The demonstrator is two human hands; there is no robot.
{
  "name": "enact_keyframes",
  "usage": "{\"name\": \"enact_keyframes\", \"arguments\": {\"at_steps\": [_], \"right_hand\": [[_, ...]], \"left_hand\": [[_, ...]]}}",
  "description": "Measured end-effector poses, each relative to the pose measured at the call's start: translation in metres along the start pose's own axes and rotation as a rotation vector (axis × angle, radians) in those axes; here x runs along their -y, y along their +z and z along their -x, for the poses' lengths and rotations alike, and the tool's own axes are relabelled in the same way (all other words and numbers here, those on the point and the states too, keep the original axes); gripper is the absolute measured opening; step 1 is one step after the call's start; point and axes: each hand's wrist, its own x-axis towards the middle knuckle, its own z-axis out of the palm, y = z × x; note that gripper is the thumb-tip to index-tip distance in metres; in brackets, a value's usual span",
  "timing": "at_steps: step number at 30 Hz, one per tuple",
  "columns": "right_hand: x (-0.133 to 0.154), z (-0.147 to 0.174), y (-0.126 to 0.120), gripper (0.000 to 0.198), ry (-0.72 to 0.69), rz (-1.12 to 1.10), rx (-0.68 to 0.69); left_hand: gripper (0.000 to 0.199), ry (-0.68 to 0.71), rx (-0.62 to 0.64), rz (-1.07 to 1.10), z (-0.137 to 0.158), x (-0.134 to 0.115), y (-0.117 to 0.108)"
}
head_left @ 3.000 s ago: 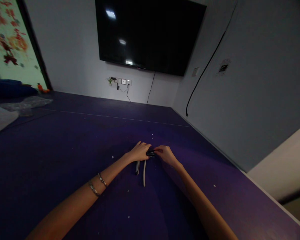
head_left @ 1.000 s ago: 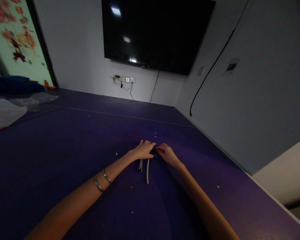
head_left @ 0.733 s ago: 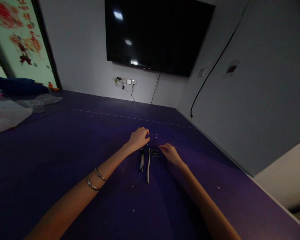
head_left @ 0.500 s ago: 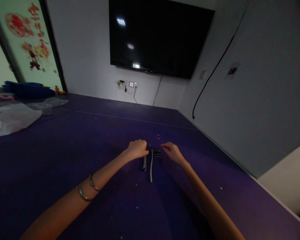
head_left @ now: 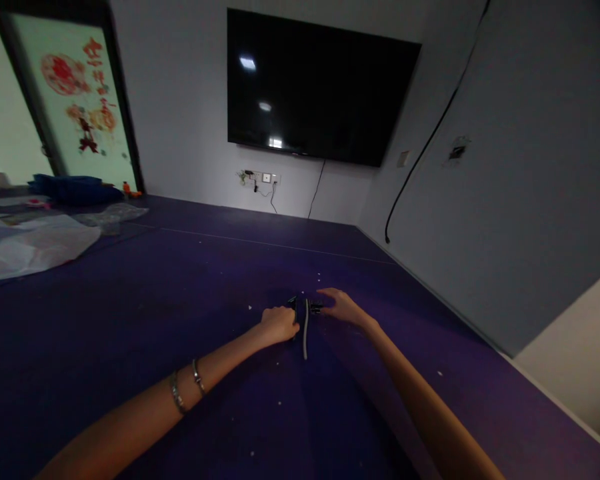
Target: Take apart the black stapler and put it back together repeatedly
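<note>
On the purple surface a thin, pale grey strip lies lengthwise between my two hands. My left hand is closed beside it, around a narrow dark thing whose far end sticks out beyond the knuckles. The rest of that thing is hidden, and its kind is unclear. At the strip's far end are several small dark pieces, too small to name. My right hand reaches to them from the right, thumb and index finger apart. Whether its fingertips touch the pieces I cannot tell.
White plastic sheeting and clear film lie at far left, near a blue cloth-like heap. A television hangs on the back wall above sockets. A black cable hangs along the right wall. White specks dot the surface.
My left hand has moved nearer to me along the narrow dark thing, uncovering its far end. My right thumb and index finger have spread apart beside the small dark pieces.
</note>
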Motion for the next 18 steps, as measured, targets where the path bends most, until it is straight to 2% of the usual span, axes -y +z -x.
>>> {"name": "enact_keyframes", "arguments": {"at_steps": [2, 5, 10, 16, 18], "right_hand": [[-0.003, -0.003, 0.003, 0.059, 0.012, -0.006, 0.074], [-0.006, -0.008, 0.008, 0.063, 0.05, -0.023, 0.137], [-0.009, -0.009, 0.01, 0.064, 0.108, -0.017, 0.135], [-0.009, -0.006, 0.007, 0.065, 0.102, -0.035, 0.133], [-0.006, -0.005, 0.004, 0.064, 0.098, -0.067, 0.094]], "left_hand": [[0.034, 0.002, -0.003, 0.009, 0.002, -0.002, 0.001], [0.033, -0.01, -0.003, 0.015, 0.002, -0.004, 0.004], [0.032, -0.023, -0.015, 0.03, 0.001, -0.003, 0.008], [0.028, -0.015, -0.052, 0.076, 0.0, 0.001, 0.012], [0.026, -0.017, -0.071, 0.087, 0.0, 0.002, 0.013]]}}
